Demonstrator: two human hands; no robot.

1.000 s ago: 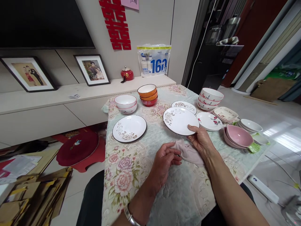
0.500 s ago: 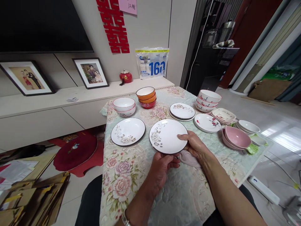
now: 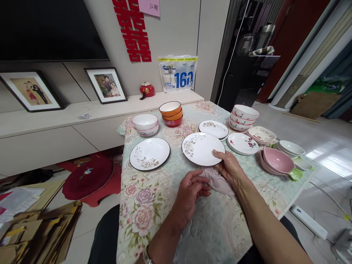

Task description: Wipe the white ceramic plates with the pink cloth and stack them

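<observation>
- Right hand (image 3: 231,167): gripping a black-rimmed white floral plate (image 3: 203,148) at its near right edge, thumb on top; the plate is raised over the cloth-covered worktop (image 3: 170,194), beyond both hands.
- Left hand (image 3: 192,190): open, fingers loosely curled, just short of the plate and apart from it.
- A pale pink cloth (image 3: 220,182) lies bunched between the hands — whether the right fingers hold it too, I cannot tell.
- Ahead and left of the left hand, a matching plate (image 3: 150,154); beyond the right hand, a stack of floral plates (image 3: 213,129).
- The step appears to be one-handed handling of the plate — moving it calls for a level, firm pinch, perhaps left-hand support.
</observation>
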